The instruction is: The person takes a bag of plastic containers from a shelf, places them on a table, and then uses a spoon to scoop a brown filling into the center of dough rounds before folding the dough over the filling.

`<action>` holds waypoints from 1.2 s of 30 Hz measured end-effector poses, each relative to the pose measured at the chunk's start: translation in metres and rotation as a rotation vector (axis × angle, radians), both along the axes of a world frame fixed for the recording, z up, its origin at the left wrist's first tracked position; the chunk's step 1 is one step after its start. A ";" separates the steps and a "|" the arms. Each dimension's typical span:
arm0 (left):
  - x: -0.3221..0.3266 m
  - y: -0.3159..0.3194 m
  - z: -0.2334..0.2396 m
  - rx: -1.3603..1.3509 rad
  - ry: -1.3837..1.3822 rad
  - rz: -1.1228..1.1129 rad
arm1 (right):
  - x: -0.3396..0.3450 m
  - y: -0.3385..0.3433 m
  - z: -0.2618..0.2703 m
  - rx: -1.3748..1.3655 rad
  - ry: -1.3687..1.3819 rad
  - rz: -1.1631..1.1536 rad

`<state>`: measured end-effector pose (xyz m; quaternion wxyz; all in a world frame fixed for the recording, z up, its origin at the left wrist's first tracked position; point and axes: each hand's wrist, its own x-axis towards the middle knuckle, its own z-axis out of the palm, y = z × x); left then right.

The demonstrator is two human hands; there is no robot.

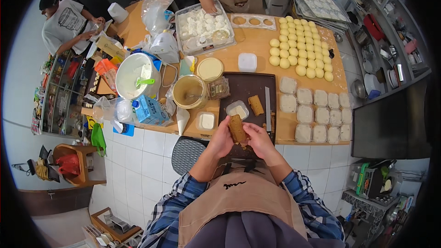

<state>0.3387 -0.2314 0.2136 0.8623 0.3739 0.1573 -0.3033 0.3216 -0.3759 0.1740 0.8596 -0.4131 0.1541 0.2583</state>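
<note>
Between my left hand (221, 138) and my right hand (258, 139) I hold a piece of brown cake (237, 128), tilted above the near part of a dark baking tray (237, 80). The fingers of both hands grip its sides. Just beyond it on the tray sits a small clear plastic tub (237, 109) with pale cream-coloured contents. A second brown cake piece (256, 105) lies to the right of the tub. Farther right, a long knife (267, 106) rests along the tray with its black handle toward me. Crumbs are scattered on the tray near my hands.
Rows of filled plastic tubs (305, 114) and round dough balls (302, 53) cover the right side. At left stand a large tub (188, 91), a white bowl (137, 75), a milk carton (150, 110) and a piping bag (182, 120). A co-worker's hand (208, 5) reaches into a flour-filled container (181, 38).
</note>
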 end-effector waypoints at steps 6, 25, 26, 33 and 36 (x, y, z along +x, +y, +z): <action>-0.002 0.007 -0.045 -0.196 0.107 0.008 | 0.009 -0.014 -0.018 -0.457 -0.181 0.127; -0.014 0.038 -0.072 0.159 0.139 0.181 | 0.121 -0.025 -0.064 -1.527 -0.163 0.259; -0.014 0.039 -0.069 0.154 0.128 0.193 | 0.122 -0.025 -0.065 -1.507 -0.150 0.255; 0.013 0.032 -0.055 0.159 0.108 0.220 | 0.120 -0.022 -0.076 -1.550 -0.266 0.209; 0.043 0.021 -0.047 0.181 0.038 0.166 | 0.120 -0.029 -0.087 -1.398 -0.249 0.131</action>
